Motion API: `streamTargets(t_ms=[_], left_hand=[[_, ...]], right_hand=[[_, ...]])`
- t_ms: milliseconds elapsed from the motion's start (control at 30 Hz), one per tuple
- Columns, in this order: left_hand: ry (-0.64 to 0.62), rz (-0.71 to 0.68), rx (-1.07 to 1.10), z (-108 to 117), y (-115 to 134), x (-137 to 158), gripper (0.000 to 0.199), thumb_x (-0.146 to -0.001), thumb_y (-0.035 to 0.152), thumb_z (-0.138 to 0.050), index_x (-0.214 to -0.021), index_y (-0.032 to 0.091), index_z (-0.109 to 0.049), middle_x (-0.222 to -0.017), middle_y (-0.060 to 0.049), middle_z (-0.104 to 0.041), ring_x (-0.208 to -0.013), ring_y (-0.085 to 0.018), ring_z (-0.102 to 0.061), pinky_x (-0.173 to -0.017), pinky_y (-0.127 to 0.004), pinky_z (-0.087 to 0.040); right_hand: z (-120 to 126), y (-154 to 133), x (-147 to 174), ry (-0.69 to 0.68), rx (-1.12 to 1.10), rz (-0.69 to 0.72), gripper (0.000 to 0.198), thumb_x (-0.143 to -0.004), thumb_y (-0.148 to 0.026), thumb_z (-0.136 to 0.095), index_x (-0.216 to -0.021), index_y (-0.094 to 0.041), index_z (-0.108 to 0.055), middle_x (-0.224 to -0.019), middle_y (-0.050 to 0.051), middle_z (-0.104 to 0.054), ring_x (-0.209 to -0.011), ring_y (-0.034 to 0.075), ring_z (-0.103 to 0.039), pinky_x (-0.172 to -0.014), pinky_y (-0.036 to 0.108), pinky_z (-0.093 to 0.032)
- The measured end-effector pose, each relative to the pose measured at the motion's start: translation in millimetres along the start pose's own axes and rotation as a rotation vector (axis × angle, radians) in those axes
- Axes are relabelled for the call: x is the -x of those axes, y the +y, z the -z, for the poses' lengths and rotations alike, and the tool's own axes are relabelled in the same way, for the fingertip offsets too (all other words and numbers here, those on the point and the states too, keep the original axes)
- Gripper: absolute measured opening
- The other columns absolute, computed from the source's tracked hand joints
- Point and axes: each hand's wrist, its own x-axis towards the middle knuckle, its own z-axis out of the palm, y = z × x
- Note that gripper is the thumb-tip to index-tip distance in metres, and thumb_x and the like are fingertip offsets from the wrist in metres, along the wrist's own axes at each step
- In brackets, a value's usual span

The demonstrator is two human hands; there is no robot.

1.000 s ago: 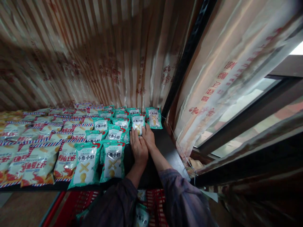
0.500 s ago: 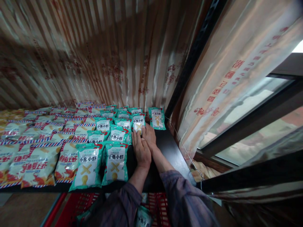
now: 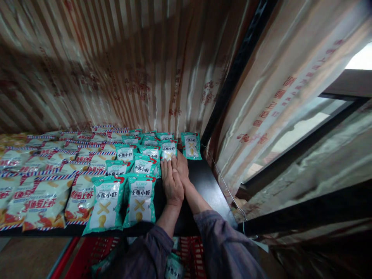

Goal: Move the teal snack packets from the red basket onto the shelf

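from here, the left hand (image 3: 172, 185) lies flat, fingers straight, on a green bag (image 3: 169, 147) near the shelf's (image 3: 202, 184) back right corner; the right hand's (image 3: 182, 167) grip is hidden. seemingly settling it; next calls for easing 2 hands away.
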Motion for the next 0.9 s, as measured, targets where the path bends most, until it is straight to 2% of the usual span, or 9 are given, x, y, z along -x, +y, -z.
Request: streamTargets(t_ms=[167,400,533,733,900], left_hand=[[-0.023,-0.007,0.017,2.5,1.2,-0.1,0.051,-0.096,0.030,-0.023,-0.136,0.014,-0.051,-0.147,-0.009,-0.046,-0.146,-0.020,-0.021,-0.121,-0.043,-0.018],[-0.013,0.033,0.076,2.8,0.9,0.8,0.054,-0.097,0.031,-0.022,-0.139,0.007,-0.046,-0.150,-0.013,-0.040,-0.146,-0.020,-0.022,-0.121,-0.041,-0.020],[0.001,0.044,0.093,1.8,-0.4,2.0,0.053,-0.097,0.031,-0.022,-0.139,0.009,-0.046,-0.151,-0.011,-0.039,-0.145,-0.018,-0.023,-0.120,-0.040,-0.021],[0.009,0.035,0.101,2.8,1.5,2.2,0.055,-0.097,0.032,-0.021,-0.139,0.005,-0.044,-0.151,-0.014,-0.037,-0.145,-0.019,-0.024,-0.121,-0.040,-0.019],[0.021,0.071,0.109,3.5,2.9,0.8,0.054,-0.097,0.033,-0.022,-0.139,0.008,-0.045,-0.152,-0.013,-0.035,-0.145,-0.019,-0.025,-0.121,-0.039,-0.020]], right_hand=[[-1.2,-2.9,3.2,-0.040,-0.012,-0.037,0.042,-0.096,-0.037,-0.031,-0.128,-0.022,-0.054,-0.120,0.009,-0.064,-0.112,0.021,-0.056,-0.099,0.037,-0.041],[1.9,-8.0,-3.9,-0.013,-0.054,-0.170,0.059,-0.096,-0.051,-0.028,-0.142,-0.016,-0.042,-0.136,0.015,-0.055,-0.127,0.028,-0.050,-0.107,0.045,-0.037],[4.6,-9.2,-16.5,-0.025,-0.111,-0.214,0.063,-0.094,-0.057,-0.029,-0.143,-0.019,-0.041,-0.138,0.013,-0.054,-0.129,0.029,-0.048,-0.108,0.047,-0.036],[2.4,-9.6,-24.7,-0.118,-0.069,-0.181,0.057,-0.095,-0.054,-0.027,-0.135,-0.020,-0.049,-0.119,0.013,-0.066,-0.108,0.029,-0.062,-0.092,0.041,-0.047],[0.1,-15.2,-25.0,-0.118,-0.038,-0.150,0.055,-0.095,-0.054,-0.026,-0.131,-0.021,-0.052,-0.108,0.011,-0.069,-0.098,0.028,-0.065,-0.084,0.038,-0.049]])
